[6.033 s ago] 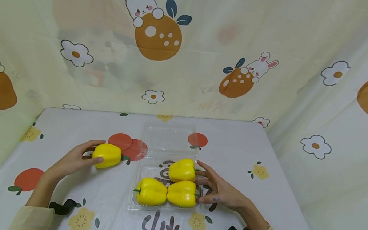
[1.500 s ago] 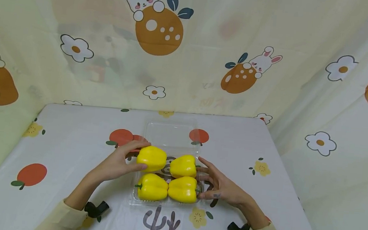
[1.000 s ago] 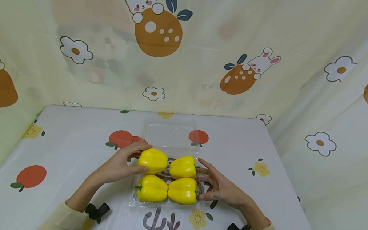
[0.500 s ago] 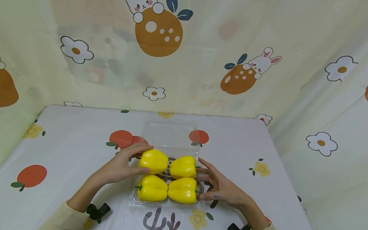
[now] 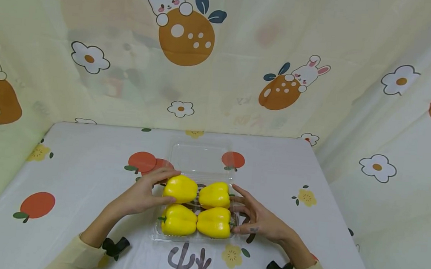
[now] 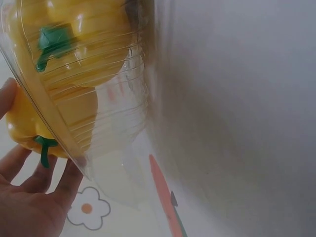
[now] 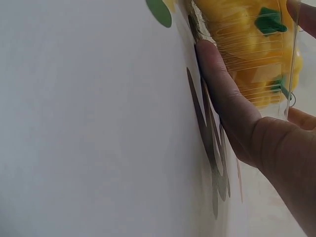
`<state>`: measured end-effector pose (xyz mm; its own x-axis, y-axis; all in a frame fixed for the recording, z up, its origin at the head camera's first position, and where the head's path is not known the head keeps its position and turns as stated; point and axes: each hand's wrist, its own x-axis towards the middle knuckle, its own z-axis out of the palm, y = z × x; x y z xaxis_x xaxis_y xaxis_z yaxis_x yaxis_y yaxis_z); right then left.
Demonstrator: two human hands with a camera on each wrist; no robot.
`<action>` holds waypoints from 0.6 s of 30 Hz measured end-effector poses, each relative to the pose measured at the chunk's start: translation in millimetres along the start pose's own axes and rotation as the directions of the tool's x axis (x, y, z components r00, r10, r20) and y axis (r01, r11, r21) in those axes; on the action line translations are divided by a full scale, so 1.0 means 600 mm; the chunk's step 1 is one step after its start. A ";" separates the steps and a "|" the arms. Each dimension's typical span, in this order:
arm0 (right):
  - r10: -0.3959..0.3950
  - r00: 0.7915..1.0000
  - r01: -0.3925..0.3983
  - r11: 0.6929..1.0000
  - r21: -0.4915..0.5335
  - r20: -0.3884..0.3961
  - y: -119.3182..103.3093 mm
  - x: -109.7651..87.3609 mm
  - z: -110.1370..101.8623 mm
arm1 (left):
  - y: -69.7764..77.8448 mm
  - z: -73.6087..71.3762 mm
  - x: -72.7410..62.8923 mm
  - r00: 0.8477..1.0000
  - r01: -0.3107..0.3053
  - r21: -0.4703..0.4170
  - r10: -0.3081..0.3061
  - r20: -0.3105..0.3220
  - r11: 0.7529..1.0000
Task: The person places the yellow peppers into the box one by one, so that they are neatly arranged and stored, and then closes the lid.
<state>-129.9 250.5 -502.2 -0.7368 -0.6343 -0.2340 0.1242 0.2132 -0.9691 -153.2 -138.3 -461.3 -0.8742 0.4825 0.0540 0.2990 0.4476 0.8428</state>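
Observation:
My left hand [image 5: 139, 191] grips a yellow bell pepper [image 5: 180, 189] at the back left of a clear plastic clamshell container [image 5: 171, 238]. In the left wrist view this pepper [image 6: 37, 116], with its green stem, sits at the container's rim, fingers around it. Three more yellow bell peppers lie inside: one back right [image 5: 215, 195], one front left [image 5: 179, 220], one front right [image 5: 214, 222]. My right hand [image 5: 263, 222] holds the container's right side. The right wrist view shows fingers [image 7: 222, 84] along the clear ribbed wall.
The container's clear lid [image 5: 199, 158] lies open behind it, flat on the table. A white cloth with printed fruit and flowers covers the tabletop [image 5: 82, 161]. Patterned curtains [image 5: 219, 92] enclose the back and both sides.
My left hand has brought the bell pepper from the table at left into the container's back left. Over the last second it sank slightly lower. My right hand has stayed at the container.

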 end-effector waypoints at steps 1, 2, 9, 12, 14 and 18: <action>0.001 1.000 -0.001 1.000 -0.001 -0.001 0.000 0.000 0.000 | 0.000 0.000 0.000 1.000 0.001 0.001 -0.001 -0.001 1.000; 0.001 1.000 -0.001 1.000 -0.002 -0.001 0.000 0.000 0.000 | -0.001 0.001 0.000 1.000 0.003 0.004 -0.003 -0.003 1.000; 0.003 1.000 -0.003 1.000 -0.001 0.001 0.000 -0.001 0.000 | 0.001 0.004 0.000 0.999 0.030 0.005 -0.030 -0.016 1.000; -0.002 1.000 0.002 1.000 0.003 0.005 0.000 0.000 0.001 | 0.002 0.006 0.000 0.999 0.040 -0.001 -0.040 -0.023 0.999; -0.007 1.000 0.007 1.000 0.005 0.008 0.000 0.000 0.001 | 0.003 0.007 0.000 0.999 0.040 0.004 -0.040 -0.027 0.999; -0.014 1.000 0.013 1.000 0.007 0.011 0.000 0.000 0.000 | 0.004 0.007 -0.001 0.999 0.041 0.025 -0.040 -0.028 0.999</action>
<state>-129.9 250.3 -502.2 -0.7310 -0.6454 -0.2217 0.1190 0.1994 -0.9727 -150.3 -134.2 -461.3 -0.8960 0.4426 0.0355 0.2728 0.4856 0.8305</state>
